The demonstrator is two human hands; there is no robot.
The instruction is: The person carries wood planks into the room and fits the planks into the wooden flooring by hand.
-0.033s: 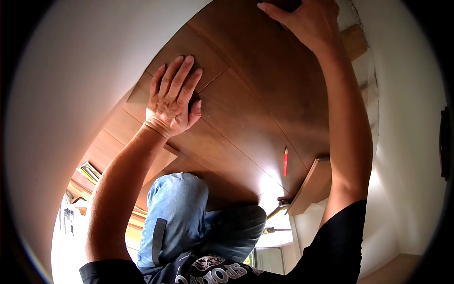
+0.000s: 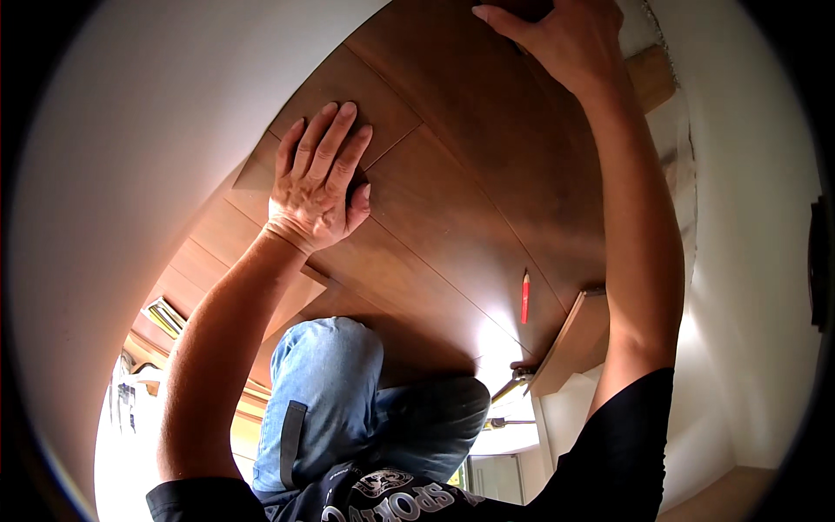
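My left hand (image 2: 322, 178) lies flat on the brown wooden floorboards (image 2: 444, 200), its fingers stretched out. At the top edge of the view, my right hand (image 2: 578, 39) reaches far forward, with the thumb pointing left. A dark thing (image 2: 529, 7) shows between that thumb and the fingers; most of it is cut off, so its kind is unclear. The fingertips of this hand are out of view. On the boards, left of my right forearm, rests a red pencil (image 2: 525, 297).
A loose piece of board (image 2: 570, 344) leans at an angle beside my right elbow. My bent knees (image 2: 335, 348) are on the floor. White walls curve along the left (image 2: 148, 148) and right (image 2: 748, 217). A wood piece (image 2: 652, 78) lies by the right wall. Beyond my left forearm is a yellow-edged stack (image 2: 163, 317).
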